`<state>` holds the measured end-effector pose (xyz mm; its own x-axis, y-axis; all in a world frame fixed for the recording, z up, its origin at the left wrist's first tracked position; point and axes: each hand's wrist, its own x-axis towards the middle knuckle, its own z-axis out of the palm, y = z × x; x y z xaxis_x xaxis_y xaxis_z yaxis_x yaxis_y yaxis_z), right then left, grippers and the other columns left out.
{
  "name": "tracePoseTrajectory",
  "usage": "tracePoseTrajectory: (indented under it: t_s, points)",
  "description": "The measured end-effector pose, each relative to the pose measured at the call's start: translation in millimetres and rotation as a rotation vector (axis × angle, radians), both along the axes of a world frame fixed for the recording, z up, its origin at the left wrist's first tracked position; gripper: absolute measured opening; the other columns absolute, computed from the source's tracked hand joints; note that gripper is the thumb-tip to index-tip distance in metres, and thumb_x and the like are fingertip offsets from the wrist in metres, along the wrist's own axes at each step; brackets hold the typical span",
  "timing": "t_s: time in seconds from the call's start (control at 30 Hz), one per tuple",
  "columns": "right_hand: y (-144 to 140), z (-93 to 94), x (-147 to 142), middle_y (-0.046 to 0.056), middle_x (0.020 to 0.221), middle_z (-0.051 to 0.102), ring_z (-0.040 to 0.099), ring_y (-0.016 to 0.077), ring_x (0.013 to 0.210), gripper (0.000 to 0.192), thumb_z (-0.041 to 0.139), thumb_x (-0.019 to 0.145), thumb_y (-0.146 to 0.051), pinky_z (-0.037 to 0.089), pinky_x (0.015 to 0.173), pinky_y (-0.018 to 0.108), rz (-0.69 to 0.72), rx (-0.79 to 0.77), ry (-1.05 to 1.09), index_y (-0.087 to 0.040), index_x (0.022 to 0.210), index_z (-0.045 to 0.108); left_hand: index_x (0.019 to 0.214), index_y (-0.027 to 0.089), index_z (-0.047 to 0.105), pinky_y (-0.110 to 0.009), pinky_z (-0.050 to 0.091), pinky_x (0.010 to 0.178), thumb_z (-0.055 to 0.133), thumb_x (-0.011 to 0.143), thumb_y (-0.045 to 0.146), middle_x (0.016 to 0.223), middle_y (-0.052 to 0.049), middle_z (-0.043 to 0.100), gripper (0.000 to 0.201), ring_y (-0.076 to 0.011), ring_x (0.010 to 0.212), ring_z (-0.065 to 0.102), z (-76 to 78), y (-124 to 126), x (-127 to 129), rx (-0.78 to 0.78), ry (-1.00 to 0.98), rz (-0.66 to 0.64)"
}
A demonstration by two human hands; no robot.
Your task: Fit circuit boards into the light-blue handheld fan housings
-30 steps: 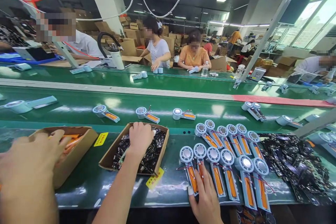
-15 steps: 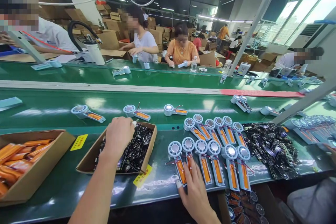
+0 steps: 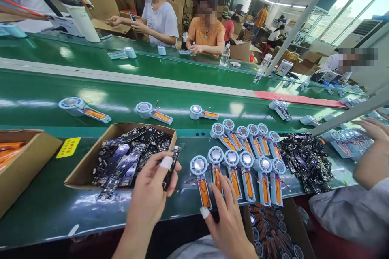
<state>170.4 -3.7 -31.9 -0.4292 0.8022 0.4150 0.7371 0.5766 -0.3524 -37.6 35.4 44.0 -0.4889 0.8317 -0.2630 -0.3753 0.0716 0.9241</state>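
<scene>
Black and narrow, a circuit board strip (image 3: 172, 166) sits pinched between the thumb and fingertips of my left hand (image 3: 152, 194), held tilted just above the green bench top (image 3: 45, 206), right by the near corner of the cardboard box (image 3: 88, 166) that is heaped with more of the same dark boards. A white cot covers one fingertip (image 3: 166, 162) of that hand, touching the strip. My right hand (image 3: 227, 222) lies open and flat, fingers spread, its tips resting on the lower ends of the front row of pale blue fan housings (image 3: 237, 170), each with a round silver-centred head and an orange battery lying in its handle; this hand grips nothing, and it also wears a white cot on the thumb. A second row of the same housings (image 3: 246, 135) lies just behind the first. To the right of both rows sprawls a loose pile of black boards (image 3: 306, 158). At the far left edge a second cardboard box (image 3: 27, 162) shows orange batteries inside. Beyond the bench, on the conveyor belt (image 3: 36, 101), three single fan housings lie well apart from one another. On my right, another person's arm (image 3: 370, 158) reaches over more housings, and across the line several people sit working among stacked cartons.
</scene>
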Motion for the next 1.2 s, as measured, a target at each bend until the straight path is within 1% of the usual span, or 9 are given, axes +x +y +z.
tracePoseTrajectory:
  t_s: [0.1,0.17,0.27,0.4,0.5,0.63,0.73,0.9,1.2]
  points:
    - [11,16.4,-8,0.013,0.123,0.063,0.061,0.0254,0.113,0.041,0.046,0.094,-0.009,0.055,0.094,0.041,0.117,0.012,0.088,-0.020,0.133,0.052,0.096,0.019,0.066,-0.024,0.048,0.040,0.070,0.073,0.060,0.076,-0.006,0.074,0.047,-0.0147,0.051,0.061,-13.7,-20,3,-0.068,-0.162,-0.052]
    - [25,27.1,-19,0.010,0.107,0.066,0.063,0.0213,0.093,0.038,0.044,0.092,-0.005,0.056,0.081,0.034,0.216,-0.016,0.034,-0.019,0.125,0.056,0.106,0.019,0.069,-0.038,0.061,0.063,0.055,0.081,0.071,0.102,-0.014,0.077,0.059,-0.0262,0.079,0.073,-25.0,-32,-1,-0.051,-0.180,-0.107]
    - [46,38.8,-38,0.008,0.097,0.063,0.059,0.0200,0.081,0.026,0.050,0.090,-0.003,0.052,0.069,0.030,0.281,-0.069,-0.184,-0.017,0.109,0.062,0.113,0.022,0.069,-0.049,0.060,0.086,0.049,0.083,0.073,0.124,-0.016,0.072,0.062,-0.0348,0.107,0.071,-46.3,-48,-7,-0.041,-0.055,-0.222]
    - [64,40.5,-45,0.005,0.089,0.058,0.056,0.0184,0.077,0.014,0.061,0.089,-0.005,0.047,0.064,0.026,0.317,-0.080,-0.346,-0.018,0.086,0.061,0.100,0.022,0.071,-0.043,0.060,0.079,0.067,0.073,0.069,0.092,-0.012,0.078,0.055,-0.0308,0.087,0.074,-69.2,-64,-2,-0.102,0.204,-0.170]
    - [68,34.5,-34,0.006,0.093,0.062,0.059,0.0178,0.080,0.017,0.056,0.092,-0.004,0.049,0.070,0.027,0.317,-0.119,-0.232,-0.018,0.091,0.065,0.068,0.021,0.067,-0.029,0.052,0.055,0.063,0.077,0.068,0.051,-0.001,0.061,0.048,-0.0185,0.051,0.059,-74.5,-68,7,-0.212,0.478,-0.217]
    - [66,25.4,-15,0.007,0.104,0.069,0.066,0.0174,0.093,0.025,0.050,0.099,-0.011,0.055,0.084,0.028,0.275,-0.250,0.113,-0.021,0.112,0.068,0.054,0.022,0.061,-0.029,0.051,0.059,0.055,0.084,0.063,0.064,-0.005,0.065,0.052,-0.0202,0.062,0.062,-73.6,-61,14,-0.096,0.727,-0.296]
    - [63,20.0,-7,0.008,0.107,0.071,0.068,0.0184,0.099,0.025,0.051,0.100,-0.015,0.056,0.087,0.029,0.278,-0.332,0.217,-0.020,0.118,0.067,0.076,0.023,0.069,-0.033,0.056,0.076,0.049,0.090,0.051,0.085,-0.009,0.073,0.037,-0.0253,0.083,0.070,-77.3,-56,19,-0.011,0.717,-0.379]
    - [57,16.1,-11,0.009,0.107,0.069,0.065,0.0195,0.098,0.029,0.047,0.099,-0.011,0.056,0.087,0.032,0.299,-0.282,0.164,-0.019,0.117,0.068,0.110,0.021,0.059,-0.034,0.054,0.061,0.039,0.093,0.046,0.063,-0.002,0.067,0.036,-0.0230,0.057,0.065,-89.7,-56,30,-0.107,0.567,-0.513]
    - [60,17.5,-23,0.007,0.100,0.063,0.060,0.0189,0.089,0.025,0.054,0.092,-0.005,0.052,0.076,0.028,0.315,-0.226,-0.034,-0.019,0.106,0.068,0.087,0.022,0.058,-0.032,0.053,0.061,0.045,0.087,0.054,0.061,-0.001,0.065,0.034,-0.0214,0.057,0.065,-81.7,-51,31,-0.163,0.345,-0.423]
